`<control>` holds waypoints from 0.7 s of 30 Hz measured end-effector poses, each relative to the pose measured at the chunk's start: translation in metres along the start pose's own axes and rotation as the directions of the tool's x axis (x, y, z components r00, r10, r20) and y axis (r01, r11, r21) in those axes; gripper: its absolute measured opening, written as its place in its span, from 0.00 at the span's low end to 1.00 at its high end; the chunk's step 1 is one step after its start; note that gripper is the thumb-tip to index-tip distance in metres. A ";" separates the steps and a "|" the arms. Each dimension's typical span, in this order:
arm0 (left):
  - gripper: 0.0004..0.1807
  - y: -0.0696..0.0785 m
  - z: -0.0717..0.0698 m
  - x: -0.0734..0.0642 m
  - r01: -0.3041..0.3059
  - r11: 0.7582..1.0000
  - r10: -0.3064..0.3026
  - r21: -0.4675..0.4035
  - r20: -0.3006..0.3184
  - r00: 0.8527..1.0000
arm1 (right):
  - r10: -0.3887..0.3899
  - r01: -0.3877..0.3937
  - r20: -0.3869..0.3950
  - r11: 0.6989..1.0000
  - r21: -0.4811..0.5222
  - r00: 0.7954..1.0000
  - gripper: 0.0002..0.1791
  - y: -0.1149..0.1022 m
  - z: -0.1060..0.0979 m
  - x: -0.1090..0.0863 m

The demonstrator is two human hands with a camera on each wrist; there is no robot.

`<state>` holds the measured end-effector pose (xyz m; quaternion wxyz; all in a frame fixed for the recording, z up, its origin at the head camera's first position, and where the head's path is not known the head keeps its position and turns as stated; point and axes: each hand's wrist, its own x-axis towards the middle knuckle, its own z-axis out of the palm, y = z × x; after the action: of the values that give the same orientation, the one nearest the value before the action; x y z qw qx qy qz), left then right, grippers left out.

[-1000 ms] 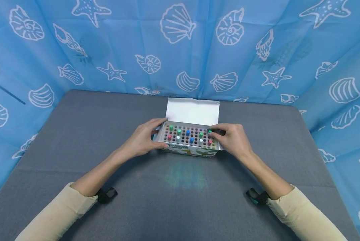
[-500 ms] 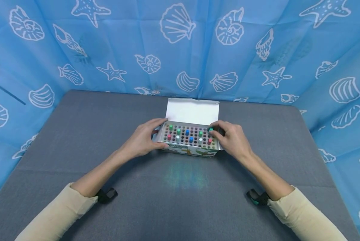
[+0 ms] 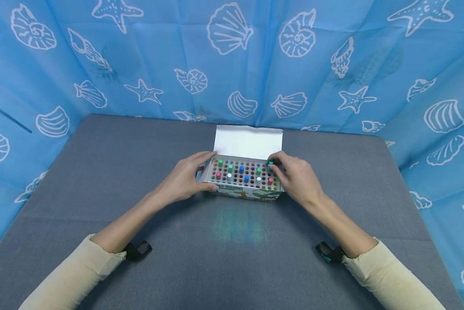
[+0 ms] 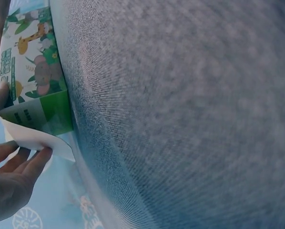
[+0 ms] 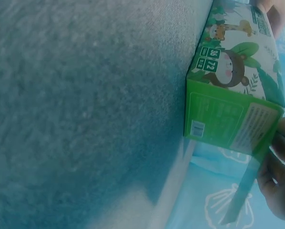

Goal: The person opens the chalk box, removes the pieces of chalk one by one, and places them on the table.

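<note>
Box (image 3: 241, 192) sits near the table's (image 3: 232, 262) far edge, with wide cloth on 3 sides; left hand (image 3: 187, 175), thumb and fingers spread, grips its left end, right hand (image 3: 298, 177) pinches 1 green peg (image 3: 270, 166) over its holes

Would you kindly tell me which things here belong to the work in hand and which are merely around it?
In use: box, held by the left hand; green peg, pinched by the right hand; other pegs.

Just around: table, curtain, wrist straps.
</note>
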<state>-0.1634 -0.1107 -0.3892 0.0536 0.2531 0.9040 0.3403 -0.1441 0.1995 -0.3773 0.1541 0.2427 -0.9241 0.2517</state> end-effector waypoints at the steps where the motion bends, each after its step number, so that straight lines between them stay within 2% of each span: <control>1: 0.50 0.000 0.000 0.000 -0.002 1.000 0.002 0.003 0.000 1.000 | -0.002 0.002 0.000 1.000 -0.010 1.000 0.09 -0.001 0.000 0.000; 9: 0.50 0.000 0.000 0.000 -0.001 1.000 0.001 0.011 0.004 1.000 | -0.004 0.003 -0.035 1.000 -0.023 0.999 0.10 -0.001 0.000 0.004; 21: 0.51 0.000 0.000 0.000 -0.013 1.000 0.013 0.028 0.010 1.000 | -0.015 0.036 -0.191 0.994 0.107 0.982 0.10 0.002 -0.006 0.004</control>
<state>-0.1634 -0.1108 -0.3890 0.0521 0.2615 0.9068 0.3265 -0.1475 0.2025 -0.3719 0.2310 0.2374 -0.8868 0.3222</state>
